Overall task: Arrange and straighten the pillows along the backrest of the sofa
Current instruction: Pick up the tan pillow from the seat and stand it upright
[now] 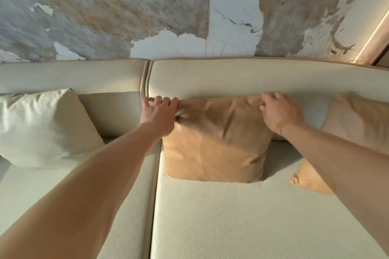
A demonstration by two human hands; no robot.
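A tan pillow (219,143) stands upright against the cream sofa backrest (210,78) in the middle. My left hand (161,113) grips its top left corner, bunching the fabric. My right hand (280,111) holds its top right corner, fingers curled over the edge. A cream pillow (42,126) leans tilted against the backrest at the left. A second tan pillow (353,124) rests at the right, partly hidden behind my right forearm.
The cream seat cushions (231,216) spread out in front of the pillows, with a seam between two sections near the middle. A marbled stone wall (126,6) rises behind the sofa. A lit strip (372,33) runs along the right edge.
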